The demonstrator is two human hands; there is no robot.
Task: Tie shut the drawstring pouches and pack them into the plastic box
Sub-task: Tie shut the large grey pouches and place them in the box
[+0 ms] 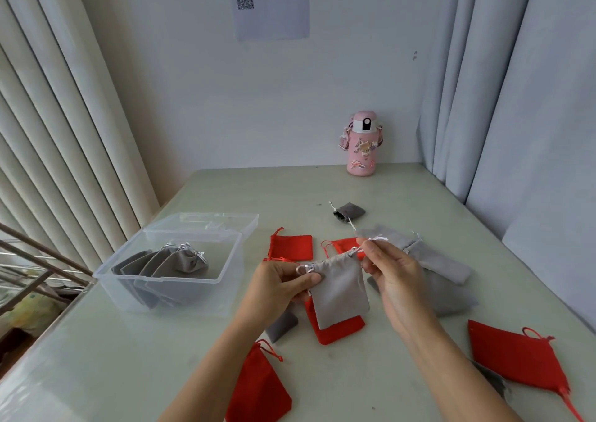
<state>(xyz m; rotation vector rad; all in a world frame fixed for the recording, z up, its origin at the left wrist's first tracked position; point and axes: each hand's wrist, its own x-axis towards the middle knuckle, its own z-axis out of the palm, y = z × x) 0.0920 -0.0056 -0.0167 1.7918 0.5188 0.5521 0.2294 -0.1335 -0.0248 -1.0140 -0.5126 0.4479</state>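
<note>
Held above the table (129, 357), just right of the clear plastic box (200, 295): flat grey velvet pouch (340, 292), top ungathered. Pinched by silvery drawstring loops, left hand (280, 281) on one, right hand (393, 270) on the other. Hanging over a red pouch (338, 328).

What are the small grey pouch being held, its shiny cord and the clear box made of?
Small grey drawstring pouch: soft matte cloth, likely velvet or suede-like; hangs limp, no shine. Silvery cord: thin glossy string, perhaps satin. Clear lidded box: rigid transparent plastic; packed grey pouches show through its walls.
</note>
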